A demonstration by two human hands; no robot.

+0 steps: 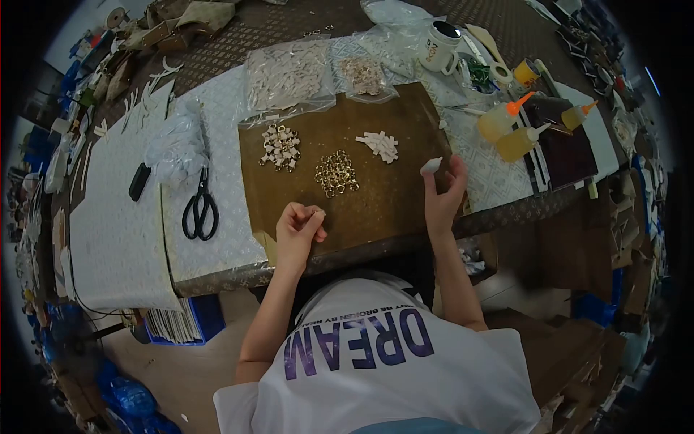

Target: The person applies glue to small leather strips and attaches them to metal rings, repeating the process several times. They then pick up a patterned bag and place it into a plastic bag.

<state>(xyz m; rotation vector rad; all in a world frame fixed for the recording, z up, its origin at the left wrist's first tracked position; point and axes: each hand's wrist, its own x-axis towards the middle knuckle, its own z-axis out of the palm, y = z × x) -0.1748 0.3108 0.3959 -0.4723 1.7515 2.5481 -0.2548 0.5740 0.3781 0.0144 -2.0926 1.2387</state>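
Note:
My left hand (298,228) is closed in a pinch over the front of the brown work sheet (390,210). A small pale piece shows at its fingertips, too small to make out fully. On the sheet's right side my right hand (445,197) holds a small white pointed bottle (431,166) between thumb and fingers. Between the hands and farther back lies a pile of gold metal rings (337,173). Left of it is a heap of rings with pale tabs (280,147). A small stack of white strips (379,145) sits toward the right.
Plastic bags of pale pieces (289,76) and of small fittings (363,76) lie behind the sheet. Black-handled scissors (200,210) and a black block (139,181) are at left. At right stand yellow glue bottles (499,121) and a white mug (438,49).

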